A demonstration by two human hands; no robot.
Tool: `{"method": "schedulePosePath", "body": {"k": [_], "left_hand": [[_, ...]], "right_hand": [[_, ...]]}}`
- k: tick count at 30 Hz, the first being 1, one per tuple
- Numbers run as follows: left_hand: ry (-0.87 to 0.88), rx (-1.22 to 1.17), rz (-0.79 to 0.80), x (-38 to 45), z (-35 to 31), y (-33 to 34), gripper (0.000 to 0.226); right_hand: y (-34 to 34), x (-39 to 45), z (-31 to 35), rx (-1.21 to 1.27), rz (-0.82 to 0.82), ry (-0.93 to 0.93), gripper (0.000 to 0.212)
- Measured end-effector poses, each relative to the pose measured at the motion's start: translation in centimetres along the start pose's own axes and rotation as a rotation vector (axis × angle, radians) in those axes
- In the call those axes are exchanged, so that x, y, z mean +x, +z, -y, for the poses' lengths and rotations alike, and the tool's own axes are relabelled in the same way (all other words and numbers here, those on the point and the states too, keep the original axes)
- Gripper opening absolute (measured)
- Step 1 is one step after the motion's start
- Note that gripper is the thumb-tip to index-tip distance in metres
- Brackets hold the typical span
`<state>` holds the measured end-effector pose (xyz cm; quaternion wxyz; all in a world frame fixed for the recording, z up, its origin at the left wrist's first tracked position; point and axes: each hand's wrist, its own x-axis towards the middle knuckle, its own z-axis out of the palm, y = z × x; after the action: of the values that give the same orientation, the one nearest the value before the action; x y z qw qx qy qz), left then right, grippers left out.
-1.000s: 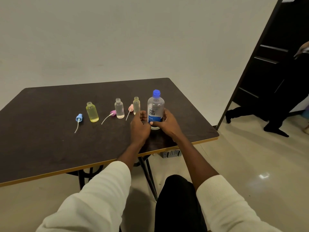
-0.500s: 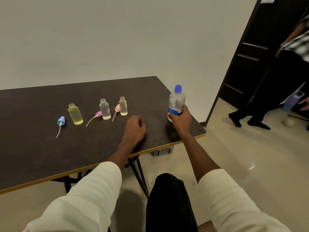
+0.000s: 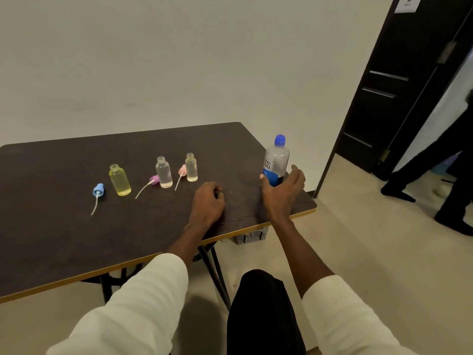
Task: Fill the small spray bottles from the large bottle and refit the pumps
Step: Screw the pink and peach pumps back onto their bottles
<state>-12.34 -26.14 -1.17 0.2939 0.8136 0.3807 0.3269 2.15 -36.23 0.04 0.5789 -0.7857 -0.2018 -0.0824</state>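
Our right hand [image 3: 282,192] grasps the large bottle [image 3: 276,161], upright at the desk's [image 3: 64,239] 3 o'clock corner, blue cap on. Left hand [image 3: 207,201] rests clenched on the desk. Three uncapped spray bottles [image 3: 163,172] stand toward 10 o'clock, pumps [image 3: 98,190] lying beside them.
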Motion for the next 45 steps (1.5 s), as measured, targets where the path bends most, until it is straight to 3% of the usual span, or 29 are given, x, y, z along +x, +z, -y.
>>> {"method": "schedulePosePath", "body": {"k": [2,5,8,12,15,19,20,24,30,34,39,45], "left_hand": [[-0.005,-0.068,-0.049,-0.3,-0.2,-0.3,0.018],[-0.035,-0.201,-0.231,-0.9,-0.5,-1.4,0.021],[-0.054,-0.24,-0.398,-1.1,0.3,-3.3,0.02],[-0.115,-0.214,-0.501,-0.2,3.8,-6.1,0.015],[-0.181,-0.199,-0.502,0.7,5.3,-7.1,0.018],[-0.239,-0.22,-0.521,1.3,5.8,-6.9,0.02],[-0.241,-0.217,-0.518,1.4,5.9,-6.9,0.019],[-0.226,-0.199,-0.481,1.5,6.0,-6.8,0.014],[-0.186,-0.244,-0.431,1.3,5.7,-6.9,0.011],[-0.11,-0.282,-0.407,1.0,5.7,-6.9,0.025],[-0.008,-0.269,-0.308,0.7,6.0,-6.8,0.046],[-0.021,-0.26,-0.288,0.2,6.0,-6.7,0.036]], "right_hand": [[0.5,-1.7,0.6,0.044,-0.019,-0.153,0.074],[2.0,-3.6,2.1,0.08,0.147,-0.306,0.052],[4.1,-4.3,4.2,0.113,0.374,-0.29,0.026],[7.9,-4.5,5.8,0.161,0.512,-0.238,0.014],[10.6,-4.1,6.1,0.227,0.563,-0.131,0.019],[13.5,-3.9,5.8,0.155,0.689,-0.103,0.063],[14.0,-3.8,5.7,0.141,0.702,-0.116,0.063],[14.5,-3.6,6.7,0.158,0.707,-0.164,0.031],[14.3,-3.9,6.9,0.229,0.715,-0.145,0.027],[13.8,-4.3,6.3,0.22,0.763,-0.165,0.01],[11.7,-5.3,6.1,0.178,0.923,-0.198,0.021],[10.1,-4.7,5.8,0.192,1.126,-0.185,0.037]]}}
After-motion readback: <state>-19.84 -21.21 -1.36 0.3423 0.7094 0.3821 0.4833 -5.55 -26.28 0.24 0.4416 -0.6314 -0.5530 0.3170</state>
